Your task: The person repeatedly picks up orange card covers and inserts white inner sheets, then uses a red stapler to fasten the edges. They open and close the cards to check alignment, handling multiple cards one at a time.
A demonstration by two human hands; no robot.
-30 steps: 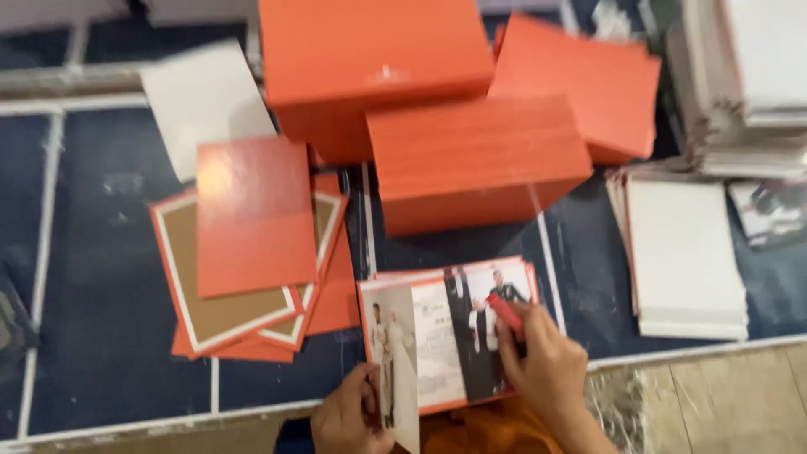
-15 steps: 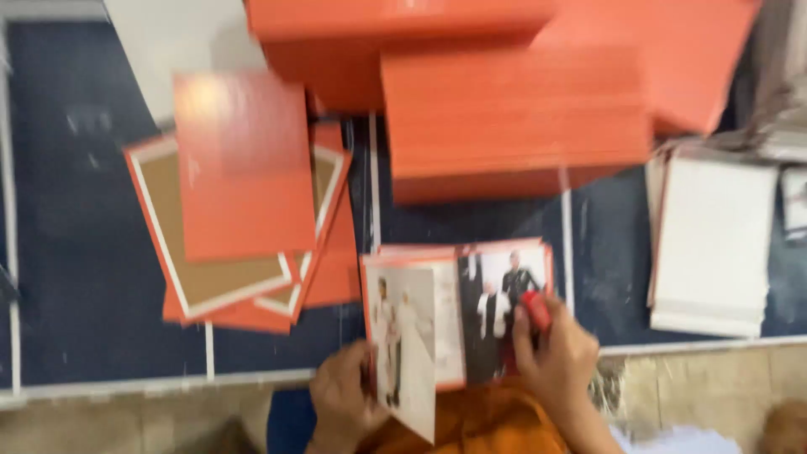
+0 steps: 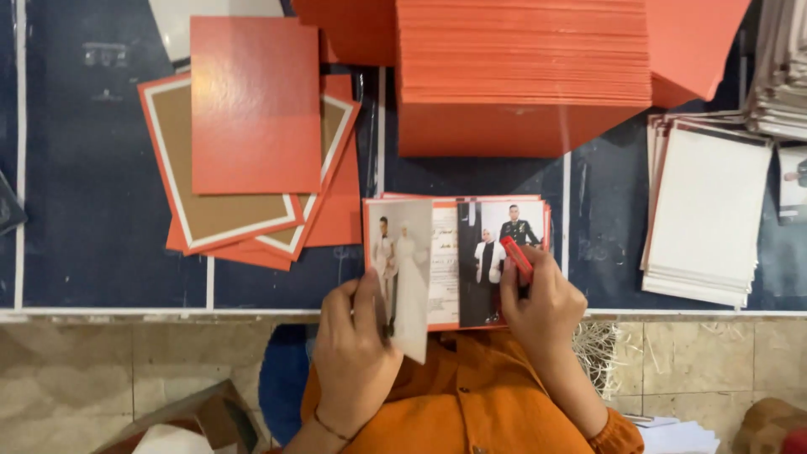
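Low in the frame's centre, the left hand pinches the photo card's lifted flap; the right hand grips a red stick (probably glue). Card looks light, bendy: hold by edges.

Head camera, straight down, close overhead.

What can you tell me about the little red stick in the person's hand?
The red stick is small, narrow and bright red, likely plastic, maybe a glue stick, though that is hard to tell. The right hand grips its lower end, so only the upper part shows. It tilts up and to the left, its tip over the dark photo panel of the open card. The left hand does not touch it; that hand holds the card's left flap.
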